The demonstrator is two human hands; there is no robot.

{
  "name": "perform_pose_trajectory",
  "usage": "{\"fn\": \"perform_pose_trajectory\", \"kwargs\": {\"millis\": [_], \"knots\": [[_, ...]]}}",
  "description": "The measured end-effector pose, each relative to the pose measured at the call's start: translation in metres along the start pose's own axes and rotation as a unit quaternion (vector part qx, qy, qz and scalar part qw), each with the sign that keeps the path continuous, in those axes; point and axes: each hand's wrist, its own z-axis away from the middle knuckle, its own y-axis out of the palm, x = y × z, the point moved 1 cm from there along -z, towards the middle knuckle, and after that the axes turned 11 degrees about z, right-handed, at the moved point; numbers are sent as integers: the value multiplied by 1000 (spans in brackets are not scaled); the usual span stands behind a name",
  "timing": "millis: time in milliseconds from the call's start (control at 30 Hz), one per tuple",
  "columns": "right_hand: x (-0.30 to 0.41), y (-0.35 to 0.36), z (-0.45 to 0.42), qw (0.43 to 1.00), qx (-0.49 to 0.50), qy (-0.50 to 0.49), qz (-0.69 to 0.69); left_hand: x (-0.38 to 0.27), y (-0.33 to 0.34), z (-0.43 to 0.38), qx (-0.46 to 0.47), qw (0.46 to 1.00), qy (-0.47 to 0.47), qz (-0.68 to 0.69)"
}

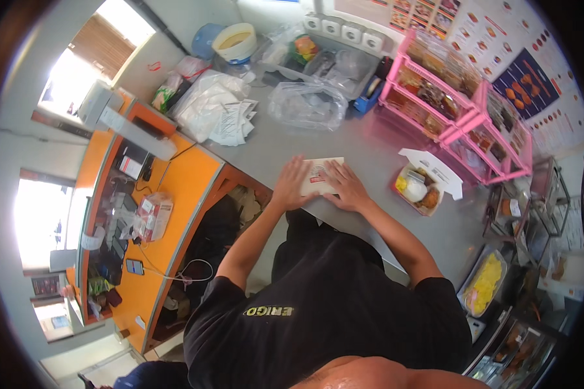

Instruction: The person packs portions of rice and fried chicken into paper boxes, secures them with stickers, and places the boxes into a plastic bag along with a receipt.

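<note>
A small, light-coloured printed cardboard food box or folded carton (317, 176) lies on the grey metal worktop (365, 141) in front of me. My left hand (293, 185) rests flat over its left side, fingers spread. Over its right side lies my right hand (344, 185), also flat. Both palms touch the carton and neither hand grips it. To the right of my hands stands an open food box (417, 190) with its lid folded back; it holds a white mound that looks like rice, something yellow and a piece of fried food.
Pink plastic racks (433, 97) of packets stand at the back right. A clear plastic bag (307, 106), paper slips (233, 124) and white plastic bags (204, 97) lie behind my hands. An orange counter (170, 204) is at left. A tray of yellow food (484, 284) sits at right.
</note>
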Motion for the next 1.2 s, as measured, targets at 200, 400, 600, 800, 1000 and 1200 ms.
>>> {"fn": "perform_pose_trajectory", "kwargs": {"millis": [200,400,600,800,1000,1200], "knots": [[-23,4,-1,997,22,-52,48,21,15,-11,147,987,35,-54],[-26,21,-11,984,-83,-115,113,48,44,-8,94,979,118,-134],[-39,29,-14,978,-46,-157,130,38,34,-8,130,984,63,-102],[-44,29,-13,974,-12,-174,143,42,36,-5,115,990,70,-40],[-47,30,-13,968,9,-188,168,46,47,1,64,996,54,17],[-57,27,-17,960,39,-223,165,46,62,4,14,998,48,36]]}}
